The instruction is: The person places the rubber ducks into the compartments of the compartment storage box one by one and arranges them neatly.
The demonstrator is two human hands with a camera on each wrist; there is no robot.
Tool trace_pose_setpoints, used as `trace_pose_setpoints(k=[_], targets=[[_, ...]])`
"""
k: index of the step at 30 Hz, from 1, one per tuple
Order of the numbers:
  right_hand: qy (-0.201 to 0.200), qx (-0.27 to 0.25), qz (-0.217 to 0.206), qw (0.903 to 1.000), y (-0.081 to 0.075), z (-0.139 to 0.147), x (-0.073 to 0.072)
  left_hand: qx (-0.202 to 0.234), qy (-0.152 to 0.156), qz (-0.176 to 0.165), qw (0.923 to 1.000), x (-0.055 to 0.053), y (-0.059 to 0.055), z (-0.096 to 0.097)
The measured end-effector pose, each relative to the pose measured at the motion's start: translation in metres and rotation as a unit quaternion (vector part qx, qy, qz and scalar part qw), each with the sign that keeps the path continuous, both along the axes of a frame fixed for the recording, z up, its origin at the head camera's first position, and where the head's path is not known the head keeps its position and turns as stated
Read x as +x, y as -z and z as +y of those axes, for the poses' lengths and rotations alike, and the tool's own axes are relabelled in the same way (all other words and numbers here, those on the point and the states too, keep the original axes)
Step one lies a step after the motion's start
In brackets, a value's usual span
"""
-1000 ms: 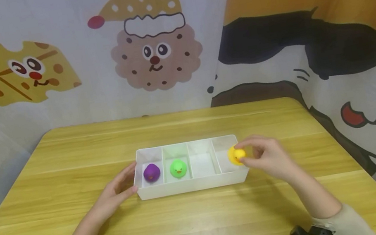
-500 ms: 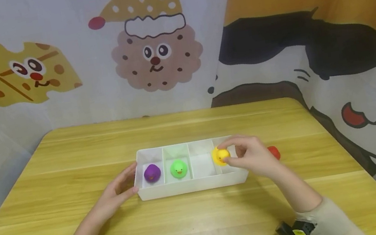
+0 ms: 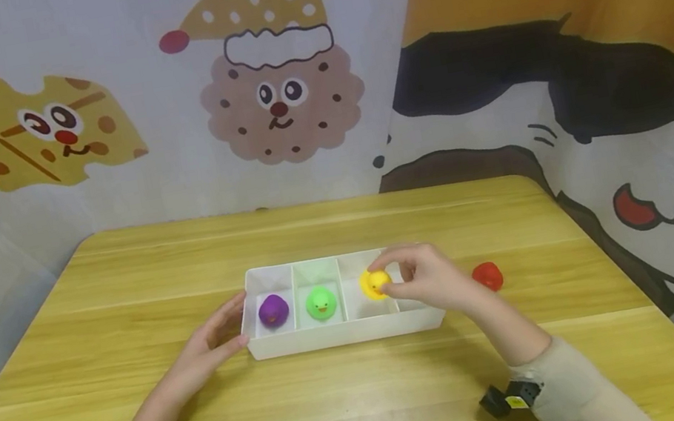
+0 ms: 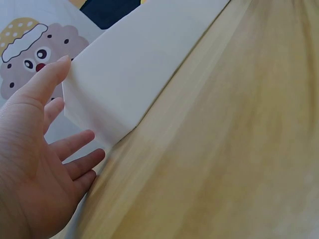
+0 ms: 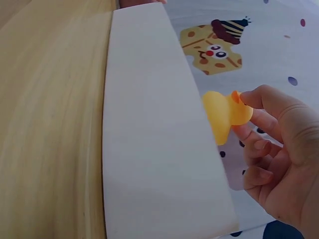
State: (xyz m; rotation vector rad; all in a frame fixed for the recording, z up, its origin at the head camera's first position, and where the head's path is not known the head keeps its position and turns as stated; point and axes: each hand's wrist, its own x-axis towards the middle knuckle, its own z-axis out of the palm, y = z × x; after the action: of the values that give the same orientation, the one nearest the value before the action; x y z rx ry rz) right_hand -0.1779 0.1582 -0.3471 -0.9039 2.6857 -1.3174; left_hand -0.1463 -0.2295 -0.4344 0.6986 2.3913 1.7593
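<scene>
My right hand (image 3: 424, 276) pinches a yellow rubber duck (image 3: 375, 284) by its head, over the third compartment from the left of a white divided box (image 3: 345, 333). In the right wrist view the yellow duck (image 5: 218, 117) shows beyond the box's wall, its lower part hidden. A purple rubber duck (image 3: 273, 311) sits in the leftmost compartment, and a green rubber duck (image 3: 321, 303) in the second. My left hand (image 3: 208, 344) rests against the box's left end, thumb and fingers spread, as the left wrist view of that hand (image 4: 45, 164) shows too.
A red toy (image 3: 488, 276) lies on the wooden table (image 3: 344, 405), right of the box and close behind my right hand. Behind the table's far edge hangs a printed cloth (image 3: 170, 187) with cartoon figures.
My right hand has carried the yellow duck leftward, from the box's right end to over the third compartment. The red toy has come into sight. My left hand has stayed put.
</scene>
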Motion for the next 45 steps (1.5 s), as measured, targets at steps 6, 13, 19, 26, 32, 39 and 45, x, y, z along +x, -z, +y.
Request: trace_pose_setpoints(k=[6, 13, 19, 26, 32, 39, 45], targets=[[-0.017, 0.015, -0.003, 0.9997, 0.006, -0.003, -0.009, 0.001, -0.001, 0.001, 1.0, 0.0, 0.0, 0.0], [-0.022, 0.039, -0.017, 0.9988, 0.011, -0.004, -0.019, 0.004, -0.003, -0.004, 1.0, -0.001, -0.001, 0.001], [-0.021, 0.061, -0.039, 0.9972, 0.014, -0.006, -0.027, 0.004, 0.002, -0.002, 1.0, -0.001, 0.0, 0.0], [-0.011, 0.085, -0.069, 0.9939, 0.018, -0.009, -0.032, 0.003, -0.001, -0.004, 1.0, -0.001, 0.001, 0.0], [-0.003, 0.096, -0.083, 0.9919, 0.024, -0.011, -0.036, -0.002, -0.007, -0.005, 1.0, -0.001, 0.0, 0.0], [-0.013, 0.1, -0.073, 0.9922, 0.028, -0.015, -0.037, -0.001, -0.007, -0.007, 1.0, 0.0, 0.001, 0.0], [-0.007, 0.102, -0.089, 0.9908, 0.029, -0.017, -0.039, -0.004, -0.011, -0.014, 0.9998, 0.001, 0.0, 0.001]])
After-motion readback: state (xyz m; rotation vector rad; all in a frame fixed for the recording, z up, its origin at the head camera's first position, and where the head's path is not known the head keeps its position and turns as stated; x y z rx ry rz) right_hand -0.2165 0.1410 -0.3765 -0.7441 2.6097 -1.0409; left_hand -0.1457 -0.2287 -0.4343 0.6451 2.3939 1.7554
